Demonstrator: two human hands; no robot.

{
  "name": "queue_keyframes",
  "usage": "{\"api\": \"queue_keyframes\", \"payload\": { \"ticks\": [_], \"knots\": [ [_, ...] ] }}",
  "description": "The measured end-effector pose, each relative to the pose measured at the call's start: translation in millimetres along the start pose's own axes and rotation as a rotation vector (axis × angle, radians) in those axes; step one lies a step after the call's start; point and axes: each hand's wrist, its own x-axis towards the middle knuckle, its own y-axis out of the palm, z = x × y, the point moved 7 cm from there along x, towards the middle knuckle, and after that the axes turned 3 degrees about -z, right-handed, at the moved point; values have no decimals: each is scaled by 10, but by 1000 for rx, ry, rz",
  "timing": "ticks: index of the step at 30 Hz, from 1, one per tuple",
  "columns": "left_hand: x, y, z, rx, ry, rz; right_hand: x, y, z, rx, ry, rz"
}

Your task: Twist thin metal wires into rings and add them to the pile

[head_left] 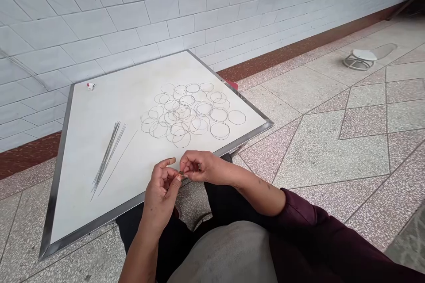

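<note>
My left hand (163, 186) and my right hand (198, 166) meet over the table's near edge, fingertips almost touching. Thumb and finger are pinched on each hand, around something small and thin that I cannot make out. One finger of the left hand sticks out and has a tan wrap on it. Just beyond the hands, many thin wire rings (220, 131) lie spread and overlapping on the white table (133, 84). To the left rests a bundle of straight wires (108, 154), with a single wire (117, 163) lying apart beside it.
A small red-and-white object (90, 86) sits at the table's far left corner. Metal trim (59, 177) edges the tabletop. Behind stands a white tiled wall (133, 17). A low white stool (361, 59) is on the speckled floor at the right. Something red (232, 85) shows past the table's far right edge.
</note>
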Motion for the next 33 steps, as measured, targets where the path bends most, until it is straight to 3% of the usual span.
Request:
{"api": "queue_keyframes", "payload": {
  "ticks": [9, 14, 20, 27, 33],
  "knots": [
    [12, -49, 45, -41, -14, 0, 54, 8, -79, -165, 30, -7],
    [14, -51, 28, -39, -49, 38, 53, 24, 40, -373, -165, -30],
    [18, -79, 40, -105, -118, -38, 30, 98, 87, -569, -382, -46],
    [42, -78, 149, -249, -244, -72, 53, 192, 69, -736, -471, -89],
    [45, -114, 128, -279, -236, -84, 66, 184, 78, -728, -494, -99]
  ]
}}
